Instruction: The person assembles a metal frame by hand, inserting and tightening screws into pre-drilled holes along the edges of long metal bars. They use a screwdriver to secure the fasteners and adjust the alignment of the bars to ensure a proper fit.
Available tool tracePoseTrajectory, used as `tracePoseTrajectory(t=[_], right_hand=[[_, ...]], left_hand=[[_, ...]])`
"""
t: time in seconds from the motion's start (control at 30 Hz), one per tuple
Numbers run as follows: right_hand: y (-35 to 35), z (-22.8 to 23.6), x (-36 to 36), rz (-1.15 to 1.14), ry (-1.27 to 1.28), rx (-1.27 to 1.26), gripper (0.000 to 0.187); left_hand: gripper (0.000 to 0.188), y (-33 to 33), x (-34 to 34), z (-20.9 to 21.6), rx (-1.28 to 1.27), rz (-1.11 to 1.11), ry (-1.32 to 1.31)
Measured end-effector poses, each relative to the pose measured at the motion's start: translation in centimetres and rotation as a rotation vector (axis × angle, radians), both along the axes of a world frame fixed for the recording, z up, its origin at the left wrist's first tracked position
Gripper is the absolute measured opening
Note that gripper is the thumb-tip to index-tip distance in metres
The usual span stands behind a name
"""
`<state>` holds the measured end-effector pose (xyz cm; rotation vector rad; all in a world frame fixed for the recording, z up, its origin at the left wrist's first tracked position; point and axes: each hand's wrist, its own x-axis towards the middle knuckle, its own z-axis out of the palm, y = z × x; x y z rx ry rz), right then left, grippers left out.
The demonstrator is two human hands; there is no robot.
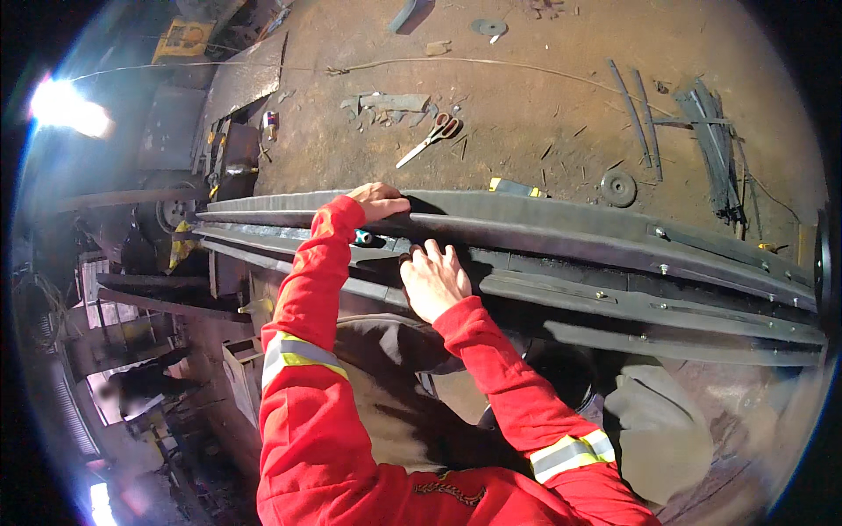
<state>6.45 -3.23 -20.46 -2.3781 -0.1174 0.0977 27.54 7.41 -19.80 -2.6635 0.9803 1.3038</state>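
Observation:
A long dark beam-like piece with several parallel raised edges [561, 232] lies across the bench in front of me, with small bolts along its right part. My left hand [381, 202] rests over its far edge, the fingers bent together around the rim. Nearer to me, my right hand [436, 280] reaches into the piece's middle, its fingers slightly apart and pressing on the dark surface; the fingertips are partly in shadow. Between my hands, in the channel, sits a small teal-and-dark tool [364, 237], mostly hidden by my left sleeve.
Beyond the beam lie scissors [430, 140], a yellow-and-black tape measure [515, 187], a round dark disc [618, 188] and scattered scraps. A bundle of dark strips [712, 145] lies far right. A cable [491, 61] crosses the far surface. At lower left is a blurred person [145, 386].

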Motion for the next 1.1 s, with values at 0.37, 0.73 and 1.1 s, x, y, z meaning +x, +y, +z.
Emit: tracePoseTrajectory(t=[0.37, 0.73, 1.1], right_hand=[[0.4, -0.8, 0.1, -0.006, -0.045, -0.087, 0.033], [0.1, -1.0, -0.2, -0.056, -0.126, -0.04, 0.034], [-0.7, 2.4, -6.1, -0.492, -0.726, 0.401, 0.023]], left_hand=[[0.049, -0.6, 0.9, -1.4, -0.12, 0.12, 0.091], [0.047, -2.7, -0.3, -1.4, -0.129, 0.059, 0.089], [0.053, -7.0, -5.9, 4.1, -0.534, 0.132, -0.524]])
